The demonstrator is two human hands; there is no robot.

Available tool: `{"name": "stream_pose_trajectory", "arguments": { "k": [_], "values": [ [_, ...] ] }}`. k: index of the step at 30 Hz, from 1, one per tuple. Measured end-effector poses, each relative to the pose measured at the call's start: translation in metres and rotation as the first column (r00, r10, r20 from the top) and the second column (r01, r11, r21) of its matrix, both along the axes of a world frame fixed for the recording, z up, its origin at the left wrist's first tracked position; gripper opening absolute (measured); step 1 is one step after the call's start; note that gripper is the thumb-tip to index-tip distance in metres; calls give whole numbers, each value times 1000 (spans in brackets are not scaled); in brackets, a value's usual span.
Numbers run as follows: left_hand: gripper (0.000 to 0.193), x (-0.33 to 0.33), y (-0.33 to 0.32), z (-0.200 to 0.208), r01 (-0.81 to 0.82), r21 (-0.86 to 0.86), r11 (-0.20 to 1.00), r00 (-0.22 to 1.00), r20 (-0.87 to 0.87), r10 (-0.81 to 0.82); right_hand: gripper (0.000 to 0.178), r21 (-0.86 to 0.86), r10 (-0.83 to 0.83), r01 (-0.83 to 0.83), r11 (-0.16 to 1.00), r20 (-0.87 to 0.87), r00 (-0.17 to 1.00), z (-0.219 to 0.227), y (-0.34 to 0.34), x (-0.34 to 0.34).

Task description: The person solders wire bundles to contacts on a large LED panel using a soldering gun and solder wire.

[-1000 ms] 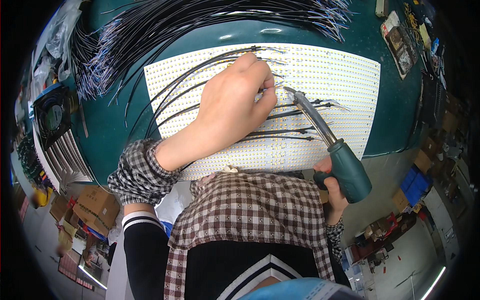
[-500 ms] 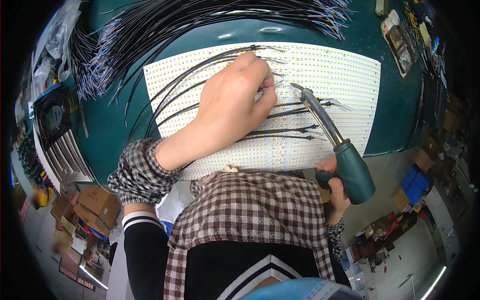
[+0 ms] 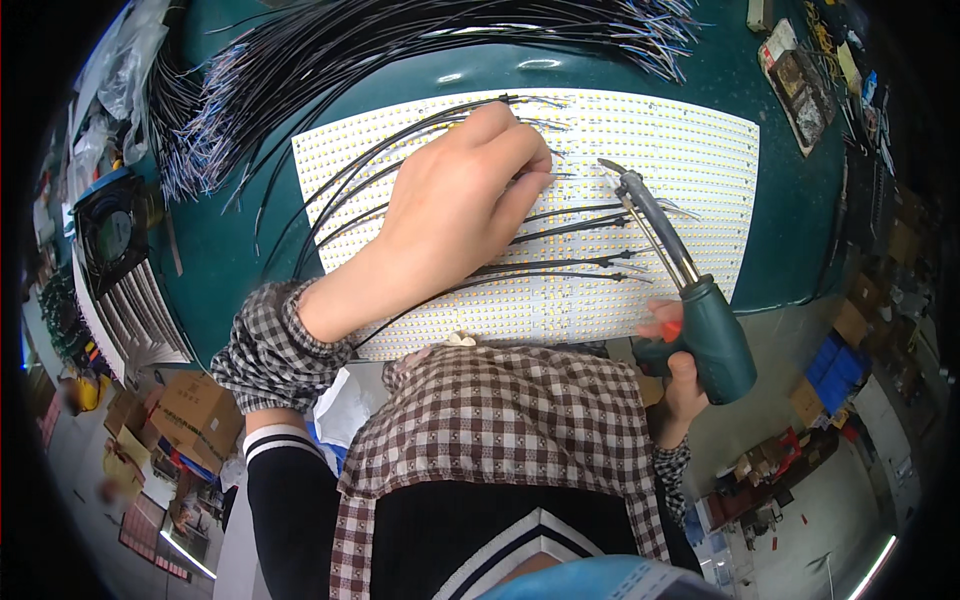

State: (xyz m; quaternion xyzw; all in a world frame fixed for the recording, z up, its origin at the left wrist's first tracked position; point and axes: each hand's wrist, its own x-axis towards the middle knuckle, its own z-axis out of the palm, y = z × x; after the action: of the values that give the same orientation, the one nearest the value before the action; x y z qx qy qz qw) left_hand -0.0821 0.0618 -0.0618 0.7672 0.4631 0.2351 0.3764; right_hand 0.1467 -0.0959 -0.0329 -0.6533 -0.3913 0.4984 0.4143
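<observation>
A white LED panel dotted with rows of small yellow chips lies on the green work surface. Over its middle, my left hand is closed in a pinch on a thin cable, whose fine wire ends poke out past the fingertips. Several black cables with stripped ends lie across the panel above and below that hand. My right hand is wrapped around the dark green handle of a soldering gun with a red trigger. The gun's tip points up and left, a short way right of the left fingertips.
A thick bundle of black cables spans the far side of the green table. At the far right sits a worn, dirty block among scraps. A black fan stands at the left, and cardboard boxes are on the floor.
The soldering gun's tip has shifted right and slightly up, away from my left fingertips. My left hand has moved slightly left, and its pinch stays closed.
</observation>
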Motion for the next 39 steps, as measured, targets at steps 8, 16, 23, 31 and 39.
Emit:
{"name": "stream_pose_trajectory", "arguments": {
  "k": [8, 16, 23, 31, 39],
  "values": [
    [7, 6, 4, -1, 7, 28, 1000, 999, -52, -5, 71, 19, -26, 27, 999, -34, 999, -4, -1, 1],
    [9, 8, 7, -6, -6, -117, 993, 999, 44, 11, 69, 16, -40, 41, 999, -44, 998, -3, -2, 1],
    [8, 8, 6, -9, -23, -102, 995, 999, 44, 27, 61, 10, 26, -25, 1000, -48, 999, -2, 0, 1],
    [8, 8, 7, -10, -18, -64, 998, 999, 28, 19, 54, 33, 72, -71, 997, -47, 996, -5, -1, 2],
    [8, 7, 8, -9, -1, -90, 996, 999, 32, 4, 50, 40, 34, -32, 999, -55, 998, -8, -4, 1]
  ]
}}
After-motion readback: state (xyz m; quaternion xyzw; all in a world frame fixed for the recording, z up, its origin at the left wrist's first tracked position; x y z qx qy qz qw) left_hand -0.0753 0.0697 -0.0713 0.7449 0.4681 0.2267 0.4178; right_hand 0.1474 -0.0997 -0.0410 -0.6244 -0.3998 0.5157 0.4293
